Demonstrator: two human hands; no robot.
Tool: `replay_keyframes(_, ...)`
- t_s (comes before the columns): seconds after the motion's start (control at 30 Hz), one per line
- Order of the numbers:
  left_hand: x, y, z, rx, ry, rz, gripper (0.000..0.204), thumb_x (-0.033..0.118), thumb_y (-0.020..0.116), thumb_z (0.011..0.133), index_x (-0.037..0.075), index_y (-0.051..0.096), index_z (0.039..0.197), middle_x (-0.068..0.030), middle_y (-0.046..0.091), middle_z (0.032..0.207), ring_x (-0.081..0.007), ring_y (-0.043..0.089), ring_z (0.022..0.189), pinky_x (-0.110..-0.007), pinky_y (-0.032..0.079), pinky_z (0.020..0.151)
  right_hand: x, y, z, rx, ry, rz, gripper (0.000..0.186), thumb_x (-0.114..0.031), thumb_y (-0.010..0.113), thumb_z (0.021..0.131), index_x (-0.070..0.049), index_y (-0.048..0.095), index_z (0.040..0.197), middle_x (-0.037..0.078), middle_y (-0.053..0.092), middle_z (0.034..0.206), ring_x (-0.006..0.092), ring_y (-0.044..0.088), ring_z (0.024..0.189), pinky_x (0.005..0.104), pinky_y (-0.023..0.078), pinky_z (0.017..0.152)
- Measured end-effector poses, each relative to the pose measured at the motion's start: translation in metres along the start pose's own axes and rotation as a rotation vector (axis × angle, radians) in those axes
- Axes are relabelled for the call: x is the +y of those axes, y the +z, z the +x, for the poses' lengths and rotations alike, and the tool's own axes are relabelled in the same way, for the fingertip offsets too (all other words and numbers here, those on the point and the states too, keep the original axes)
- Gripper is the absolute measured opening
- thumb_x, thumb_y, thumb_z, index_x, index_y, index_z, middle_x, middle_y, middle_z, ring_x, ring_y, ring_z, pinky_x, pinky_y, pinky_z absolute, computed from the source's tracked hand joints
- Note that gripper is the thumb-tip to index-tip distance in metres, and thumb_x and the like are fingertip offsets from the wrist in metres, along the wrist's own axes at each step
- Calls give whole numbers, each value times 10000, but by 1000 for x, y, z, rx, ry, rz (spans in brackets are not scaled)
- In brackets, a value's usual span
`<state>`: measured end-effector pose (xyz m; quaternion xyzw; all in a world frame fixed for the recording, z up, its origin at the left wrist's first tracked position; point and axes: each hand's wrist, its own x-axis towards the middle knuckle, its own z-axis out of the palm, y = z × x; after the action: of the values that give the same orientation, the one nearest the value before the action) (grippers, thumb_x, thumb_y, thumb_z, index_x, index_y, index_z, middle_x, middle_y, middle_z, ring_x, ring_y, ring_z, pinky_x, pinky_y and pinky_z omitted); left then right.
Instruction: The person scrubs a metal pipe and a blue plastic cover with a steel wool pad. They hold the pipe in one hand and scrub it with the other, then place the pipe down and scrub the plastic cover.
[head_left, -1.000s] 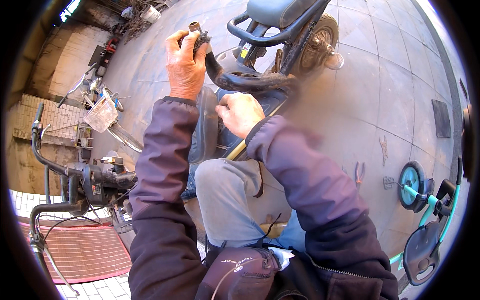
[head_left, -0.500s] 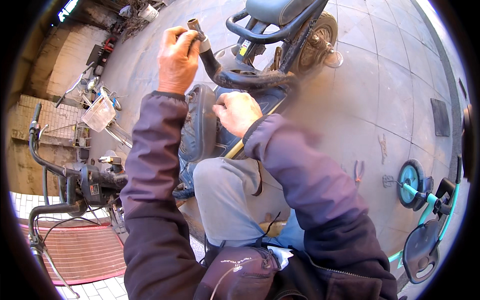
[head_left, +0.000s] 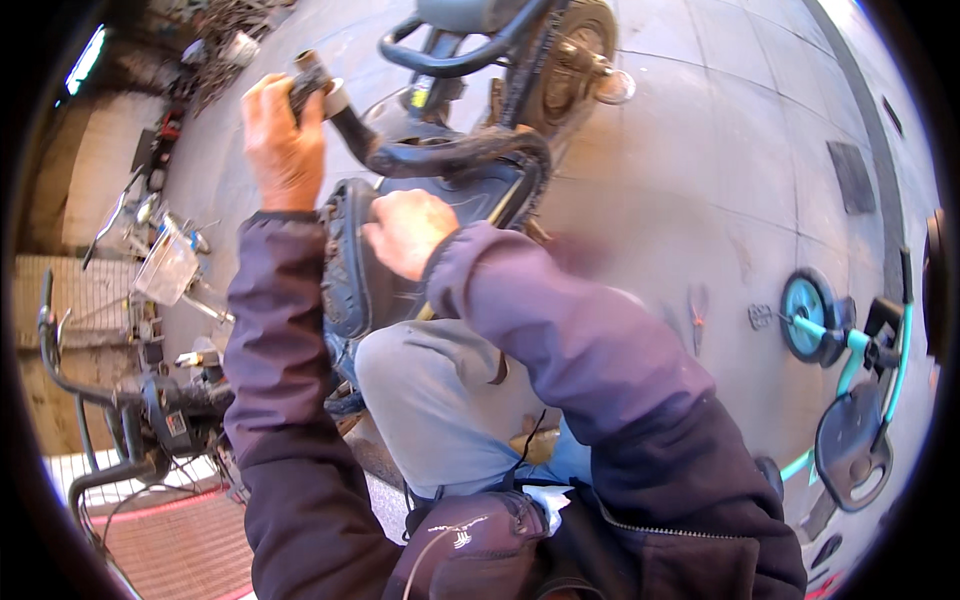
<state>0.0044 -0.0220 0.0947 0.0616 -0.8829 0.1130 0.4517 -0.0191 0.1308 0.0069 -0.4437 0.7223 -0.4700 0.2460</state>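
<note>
My left hand [head_left: 283, 145] pinches a dark wad [head_left: 308, 86] against the likely stiff tube [head_left: 405, 158], best gripped mid-bend; right hand's [head_left: 408, 232] hold, I can't tell.

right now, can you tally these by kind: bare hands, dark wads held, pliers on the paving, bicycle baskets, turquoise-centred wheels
Bare hands: 2, left hand and right hand
Dark wad held in the left: 1
Pliers, blurred: 1
Bicycle basket: 1
Turquoise-centred wheel: 1
Total: 6
</note>
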Motion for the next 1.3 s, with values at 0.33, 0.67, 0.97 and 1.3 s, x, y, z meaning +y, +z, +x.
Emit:
replay_keyframes(0.33,14,25,-5,-4,3,81,434,263,698,902,-3,484,1170,-184,538,1168,-362,560,1037,-446,457,889,5,-7,3,36,30,54,256,-228,634,826,19,695,859,251,673,890,422,651,904,489,514,822)
replay_keyframes(0.67,23,42,11,-85,-540,216,737,624,689,799,-1,493,1135,-207,612,1011,-411,620,972,-488,468,837,11,0,7,58,-3,87,235,-188,627,800,35,701,810,268,662,847,436,650,860,487,517,795)
replay_keyframes(0.97,18,34,27,-191,-614,216,772,538,789,718,-57,580,1163,-251,666,1059,-378,637,1050,-422,474,921,7,-5,4,32,28,98,230,-183,621,807,28,706,845,276,662,872,434,651,872,483,514,811)
replay_keyframes(1.3,-35,34,19,-329,-695,-374,427,344,772,803,-12,690,1024,-109,721,904,-195,681,847,-311,519,753,6,-2,1,20,11,69,241,-190,626,820,40,697,841,275,663,868,443,648,875,480,516,810)
